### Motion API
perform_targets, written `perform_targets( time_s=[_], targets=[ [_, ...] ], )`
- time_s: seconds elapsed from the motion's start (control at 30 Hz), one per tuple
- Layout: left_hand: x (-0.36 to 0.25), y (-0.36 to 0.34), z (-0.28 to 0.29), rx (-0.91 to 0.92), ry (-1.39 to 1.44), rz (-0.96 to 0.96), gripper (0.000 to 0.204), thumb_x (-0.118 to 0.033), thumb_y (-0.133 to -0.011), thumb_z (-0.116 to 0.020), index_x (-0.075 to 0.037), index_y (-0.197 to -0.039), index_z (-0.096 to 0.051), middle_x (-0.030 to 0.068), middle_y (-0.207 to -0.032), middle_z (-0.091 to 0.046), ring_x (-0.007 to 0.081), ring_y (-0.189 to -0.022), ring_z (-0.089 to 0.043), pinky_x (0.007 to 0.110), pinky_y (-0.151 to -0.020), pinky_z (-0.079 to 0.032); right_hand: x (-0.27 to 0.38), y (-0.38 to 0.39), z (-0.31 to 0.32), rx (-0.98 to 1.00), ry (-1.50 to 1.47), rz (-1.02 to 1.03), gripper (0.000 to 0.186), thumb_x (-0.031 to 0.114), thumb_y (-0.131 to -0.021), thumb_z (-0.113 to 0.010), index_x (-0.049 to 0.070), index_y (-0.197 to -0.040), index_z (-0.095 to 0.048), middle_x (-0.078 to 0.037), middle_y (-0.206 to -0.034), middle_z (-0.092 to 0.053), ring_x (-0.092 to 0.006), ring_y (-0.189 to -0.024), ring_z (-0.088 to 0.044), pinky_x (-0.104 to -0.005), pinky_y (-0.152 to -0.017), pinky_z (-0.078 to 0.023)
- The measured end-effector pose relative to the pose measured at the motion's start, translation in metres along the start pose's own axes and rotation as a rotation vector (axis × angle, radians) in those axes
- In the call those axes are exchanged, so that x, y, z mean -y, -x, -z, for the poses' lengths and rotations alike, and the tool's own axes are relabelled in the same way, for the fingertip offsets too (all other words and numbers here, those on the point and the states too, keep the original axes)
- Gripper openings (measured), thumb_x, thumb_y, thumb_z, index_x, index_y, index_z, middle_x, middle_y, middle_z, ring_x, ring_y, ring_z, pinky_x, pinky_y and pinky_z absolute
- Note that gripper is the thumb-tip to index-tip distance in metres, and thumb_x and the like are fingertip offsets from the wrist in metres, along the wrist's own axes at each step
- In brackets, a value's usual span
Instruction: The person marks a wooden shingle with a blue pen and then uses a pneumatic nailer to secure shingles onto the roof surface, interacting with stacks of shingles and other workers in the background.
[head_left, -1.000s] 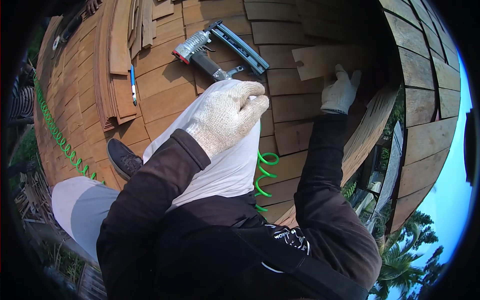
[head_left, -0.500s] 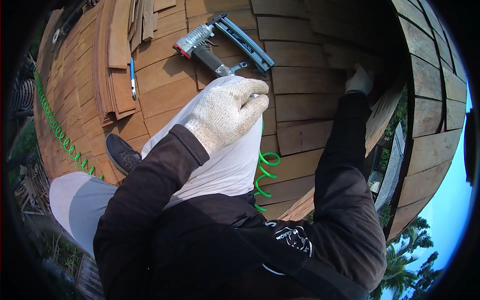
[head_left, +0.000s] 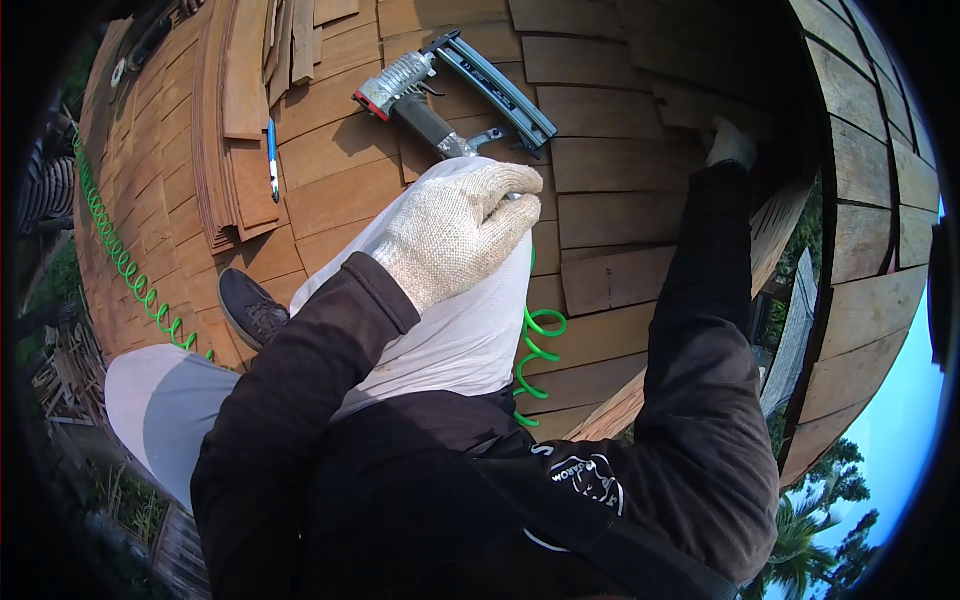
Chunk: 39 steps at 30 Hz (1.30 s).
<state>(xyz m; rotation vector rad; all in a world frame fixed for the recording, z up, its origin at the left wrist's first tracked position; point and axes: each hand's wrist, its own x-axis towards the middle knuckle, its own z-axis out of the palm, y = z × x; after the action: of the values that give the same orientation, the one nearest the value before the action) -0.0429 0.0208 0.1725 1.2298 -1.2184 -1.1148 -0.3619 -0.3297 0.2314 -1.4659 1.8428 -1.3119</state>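
My left hand (head_left: 455, 230), in a pale knit glove, rests on my raised knee with its fingers curled closed and nothing visible in it. Just beyond the knee a pneumatic nail gun (head_left: 450, 90) with a grey body and a dark magazine lies on the wooden shingles. My right arm stretches far out to the upper right. There my gloved right hand (head_left: 732, 145) lies against the shingles (head_left: 690, 105) in shadow near the roof's edge. Its fingers are hidden, so its grip is unclear.
A stack of loose shingles (head_left: 245, 130) lies at the upper left with a blue pencil (head_left: 272, 160) beside it. A green coiled hose (head_left: 535, 345) runs under my leg and another stretch (head_left: 120, 255) along the left edge. My dark shoe (head_left: 250, 310) is planted on the slope. The roof drops off at right.
My right hand has slid farther out and to the right across the shingles, into the shadow. The loose shingle it was touching is no longer seen. My left hand has stayed on the knee.
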Motion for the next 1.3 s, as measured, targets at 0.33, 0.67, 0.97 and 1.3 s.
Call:
perform_targets(
  time_s=[0.33, 0.67, 0.97, 1.3],
  targets=[
    [-0.002, -0.001, 0.000, 0.000, 0.049, 0.052, 0.031, -0.021, -0.100, -0.067, -0.003, -0.126, -0.069, 0.0047, -0.096, -0.069, 0.0071, -0.073, -0.064, 0.024, -0.064, -0.053, 0.014, 0.001, 0.001, 0.077, 0.241, -0.023, 0.073, 0.011, -0.087, -0.075, -0.015, -0.145, -0.040, -0.022, -0.111, -0.069, -0.0238, -0.077, -0.072, -0.0322, -0.061, -0.058],
    [-0.002, -0.002, -0.001, 0.007, 0.057, 0.054, 0.032, -0.023, -0.100, -0.067, -0.003, -0.126, -0.069, 0.0034, -0.092, -0.067, 0.0073, -0.072, -0.064, 0.024, -0.064, -0.053, 0.012, 0.006, -0.002, 0.173, 0.262, 0.011, 0.081, 0.012, -0.088, -0.074, -0.019, -0.149, -0.030, -0.022, -0.109, -0.068, -0.0210, -0.076, -0.072, -0.0289, -0.059, -0.057],
    [-0.004, -0.002, 0.001, 0.012, 0.055, 0.055, 0.033, -0.023, -0.100, -0.066, -0.003, -0.127, -0.067, 0.0039, -0.093, -0.067, 0.0078, -0.071, -0.064, 0.024, -0.064, -0.054, 0.018, 0.016, -0.009, 0.180, 0.305, 0.032, 0.069, 0.014, -0.088, -0.075, -0.017, -0.139, -0.040, -0.020, -0.107, -0.068, -0.0198, -0.076, -0.071, -0.0281, -0.060, -0.057],
    [-0.006, 0.000, 0.004, 0.023, 0.081, 0.069, 0.034, -0.023, -0.101, -0.065, -0.002, -0.127, -0.067, 0.0046, -0.092, -0.067, 0.0083, -0.070, -0.065, 0.024, -0.063, -0.054, 0.024, 0.019, -0.013, 0.167, 0.380, -0.014, 0.060, 0.015, -0.088, -0.075, -0.015, -0.132, -0.048, -0.018, -0.104, -0.069, -0.0188, -0.075, -0.071, -0.0290, -0.059, -0.057]
  ],
)
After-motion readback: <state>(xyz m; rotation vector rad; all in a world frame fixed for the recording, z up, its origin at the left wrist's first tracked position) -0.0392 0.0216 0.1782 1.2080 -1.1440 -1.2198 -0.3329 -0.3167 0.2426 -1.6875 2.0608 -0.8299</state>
